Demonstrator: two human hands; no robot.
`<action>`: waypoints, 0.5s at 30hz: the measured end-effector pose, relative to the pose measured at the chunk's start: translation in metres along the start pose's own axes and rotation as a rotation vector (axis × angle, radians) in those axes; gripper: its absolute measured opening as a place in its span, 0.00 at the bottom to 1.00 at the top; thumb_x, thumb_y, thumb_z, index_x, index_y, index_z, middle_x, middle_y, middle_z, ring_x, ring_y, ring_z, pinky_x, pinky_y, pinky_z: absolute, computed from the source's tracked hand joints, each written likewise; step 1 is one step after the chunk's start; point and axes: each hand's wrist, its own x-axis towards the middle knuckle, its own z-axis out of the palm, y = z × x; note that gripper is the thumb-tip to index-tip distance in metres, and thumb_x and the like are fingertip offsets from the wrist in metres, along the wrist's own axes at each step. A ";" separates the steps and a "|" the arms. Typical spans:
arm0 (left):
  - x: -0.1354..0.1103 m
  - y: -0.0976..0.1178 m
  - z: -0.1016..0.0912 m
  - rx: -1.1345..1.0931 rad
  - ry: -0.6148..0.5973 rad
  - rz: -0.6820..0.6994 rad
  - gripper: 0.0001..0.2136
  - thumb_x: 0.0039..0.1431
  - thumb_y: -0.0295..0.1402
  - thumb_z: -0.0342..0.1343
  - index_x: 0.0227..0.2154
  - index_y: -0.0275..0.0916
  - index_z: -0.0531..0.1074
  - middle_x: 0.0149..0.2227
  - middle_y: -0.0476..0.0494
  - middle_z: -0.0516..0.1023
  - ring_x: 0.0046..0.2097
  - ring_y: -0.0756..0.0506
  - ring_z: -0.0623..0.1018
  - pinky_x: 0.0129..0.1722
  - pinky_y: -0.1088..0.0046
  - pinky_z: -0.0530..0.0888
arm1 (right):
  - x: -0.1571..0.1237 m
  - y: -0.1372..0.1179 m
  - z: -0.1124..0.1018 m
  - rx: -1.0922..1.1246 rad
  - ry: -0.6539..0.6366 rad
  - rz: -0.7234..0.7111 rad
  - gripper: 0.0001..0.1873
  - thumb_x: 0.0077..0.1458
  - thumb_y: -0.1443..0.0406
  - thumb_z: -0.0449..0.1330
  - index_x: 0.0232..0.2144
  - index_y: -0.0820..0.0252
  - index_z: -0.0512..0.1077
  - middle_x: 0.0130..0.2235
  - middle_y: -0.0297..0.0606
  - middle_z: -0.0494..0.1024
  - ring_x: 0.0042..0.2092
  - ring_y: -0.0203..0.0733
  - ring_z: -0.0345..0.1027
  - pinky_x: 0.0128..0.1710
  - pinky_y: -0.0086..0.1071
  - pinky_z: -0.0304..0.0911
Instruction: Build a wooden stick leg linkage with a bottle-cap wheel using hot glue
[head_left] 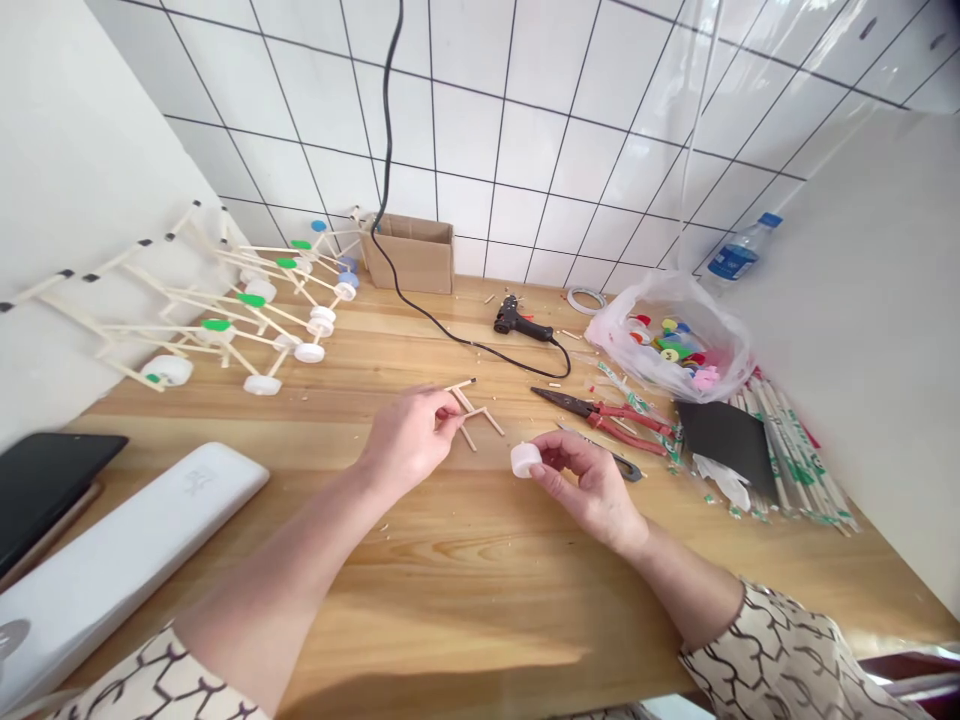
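Observation:
My left hand point(409, 440) is closed in a pinch on a small frame of glued wooden sticks point(474, 412), held just above the wooden table point(465, 590). My right hand point(592, 480) is closed on a white bottle cap point(525, 459), held a short way to the right of the stick frame. The two hands are close together near the middle of the table, and the cap does not touch the sticks.
Red-handled pliers point(607, 411) and a black glue gun point(517, 322) with its cord lie behind the hands. A plastic bag of coloured caps point(675, 340), chopstick packs point(795, 450), a cardboard box point(412, 252), finished stick models point(247, 310), a white case point(127, 550) and a phone point(45, 480) ring the table.

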 end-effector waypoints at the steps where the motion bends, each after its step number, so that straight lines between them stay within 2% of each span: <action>1: 0.001 -0.001 0.002 0.021 -0.002 -0.001 0.05 0.50 0.29 0.54 0.24 0.40 0.74 0.30 0.42 0.79 0.32 0.42 0.75 0.32 0.68 0.68 | 0.000 0.000 0.001 -0.015 0.005 -0.009 0.11 0.53 0.58 0.60 0.34 0.61 0.71 0.31 0.39 0.75 0.31 0.38 0.67 0.32 0.33 0.65; 8: 0.003 -0.007 0.015 0.113 0.013 -0.014 0.06 0.52 0.33 0.54 0.24 0.40 0.74 0.28 0.41 0.77 0.32 0.41 0.75 0.30 0.68 0.66 | 0.003 0.005 0.007 -0.118 0.044 -0.040 0.09 0.52 0.61 0.60 0.33 0.61 0.71 0.29 0.38 0.74 0.29 0.37 0.65 0.28 0.30 0.62; 15: 0.007 -0.005 0.017 0.127 0.002 -0.047 0.07 0.50 0.34 0.55 0.21 0.41 0.74 0.27 0.41 0.78 0.30 0.41 0.75 0.26 0.69 0.65 | 0.004 0.005 0.011 -0.198 0.022 -0.073 0.08 0.53 0.62 0.59 0.33 0.61 0.71 0.29 0.38 0.74 0.28 0.36 0.64 0.26 0.30 0.61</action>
